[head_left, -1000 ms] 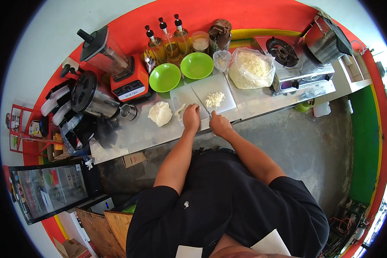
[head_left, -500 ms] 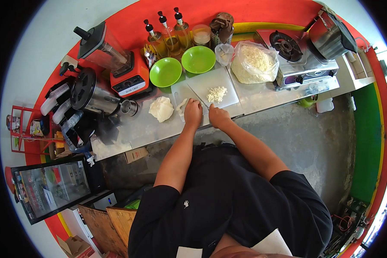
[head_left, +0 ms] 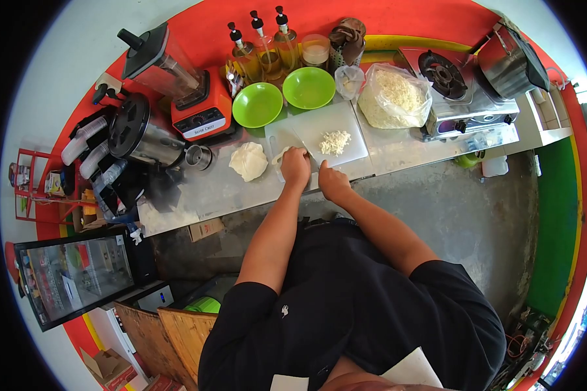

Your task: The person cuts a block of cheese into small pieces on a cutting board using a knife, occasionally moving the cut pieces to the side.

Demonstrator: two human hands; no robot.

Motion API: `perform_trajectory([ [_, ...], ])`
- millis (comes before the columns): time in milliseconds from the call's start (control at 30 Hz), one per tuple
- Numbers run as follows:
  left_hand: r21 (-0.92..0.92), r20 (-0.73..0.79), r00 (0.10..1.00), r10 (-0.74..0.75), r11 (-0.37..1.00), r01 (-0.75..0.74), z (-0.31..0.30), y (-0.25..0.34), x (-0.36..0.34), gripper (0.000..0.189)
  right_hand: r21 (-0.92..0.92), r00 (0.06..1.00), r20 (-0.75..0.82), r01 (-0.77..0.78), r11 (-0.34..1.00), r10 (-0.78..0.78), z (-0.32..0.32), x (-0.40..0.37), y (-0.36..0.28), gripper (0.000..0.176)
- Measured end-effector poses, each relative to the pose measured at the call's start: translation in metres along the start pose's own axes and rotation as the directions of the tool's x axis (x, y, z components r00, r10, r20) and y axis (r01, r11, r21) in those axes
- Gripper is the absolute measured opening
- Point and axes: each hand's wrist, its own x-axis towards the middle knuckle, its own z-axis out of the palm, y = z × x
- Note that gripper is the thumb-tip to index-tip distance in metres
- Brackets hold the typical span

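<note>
A white cutting board point(head_left: 353, 117) lies on the counter with a small heap of chopped pale cabbage point(head_left: 334, 143) on its right half. My left hand point(head_left: 296, 168) is closed at the board's near edge, fingers curled over a pale piece of cabbage point(head_left: 279, 157) that sticks out to the left. My right hand point(head_left: 334, 182) is closed around a knife point(head_left: 304, 146), its handle hidden in the fist. The thin blade angles up and left across the board, beside my left fingers. Left of the board sits a larger chunk of white cabbage point(head_left: 248, 161).
Two green bowls point(head_left: 257, 105) stand behind the board, with pump bottles point(head_left: 248, 60) farther back. A plastic bag of shredded cabbage point(head_left: 395, 96) sits right of them, near a gas stove point(head_left: 469, 120). A red blender point(head_left: 202, 120) and a metal cup point(head_left: 198, 157) are to the left.
The view has shifted slightly, so the counter appears a little farther right. Both hands stay at the board's near edge, the right still on the knife, with only small movement.
</note>
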Motion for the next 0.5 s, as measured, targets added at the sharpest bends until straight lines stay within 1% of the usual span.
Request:
perform_trajectory([
  [100, 0.015, 0.000, 0.999, -0.036, 0.999, 0.036, -0.0021, 0.0030, 0.0022, 0.010, -0.005, 1.000, 0.021, 0.017, 1.000, -0.017, -0.0021, 0.0077, -0.0017, 0.022],
  [133, 0.043, 0.036, 0.997, -0.066, 0.997, 0.065, -0.0038, 0.0036, 0.0026, 0.009, -0.005, 1.000, 0.023, 0.015, 1.000, -0.015, -0.0028, 0.0062, -0.0014, 0.022],
  [167, 0.073, 0.070, 0.993, -0.096, 0.993, 0.091, -0.0058, 0.0042, 0.0026, 0.009, -0.025, 0.999, 0.004, 0.033, 0.999, -0.033, -0.0039, 0.0046, -0.0009, 0.021],
  [200, 0.073, 0.067, 0.993, -0.095, 0.993, 0.090, -0.0065, 0.0035, 0.0036, 0.009, -0.046, 0.998, -0.019, 0.053, 0.998, -0.054, -0.0057, 0.0059, -0.0012, 0.021],
  [267, -0.001, 0.131, 0.973, -0.188, 0.982, 0.190, -0.0073, 0.0031, 0.0026, 0.008, -0.065, 0.999, -0.029, 0.035, 0.997, -0.037, -0.0005, -0.0002, -0.0039, 0.022],
  [333, -0.011, 0.116, 0.975, -0.190, 0.981, 0.193, -0.0027, 0.0018, 0.0030, 0.007, -0.088, 0.999, -0.043, 0.013, 0.996, -0.017, 0.0021, 0.0016, -0.0017, 0.024],
  [400, -0.019, 0.105, 0.974, -0.201, 0.979, 0.204, -0.0027, 0.0014, -0.0024, 0.007, 0.034, 1.000, -0.006, -0.003, 0.999, 0.003, 0.0033, 0.0031, -0.0004, 0.018],
  [467, 0.015, 0.007, 0.992, -0.127, 0.992, 0.127, -0.0071, 0.0032, -0.0040, 0.006, 0.001, 0.999, -0.029, 0.016, 1.000, -0.016, -0.0003, 0.0074, -0.0007, 0.018],
  [500, 0.015, 0.006, 0.992, -0.128, 0.992, 0.128, -0.0044, 0.0003, -0.0051, 0.006, -0.029, 0.998, -0.048, 0.035, 0.999, -0.036, -0.0017, 0.0079, -0.0021, 0.017],
])
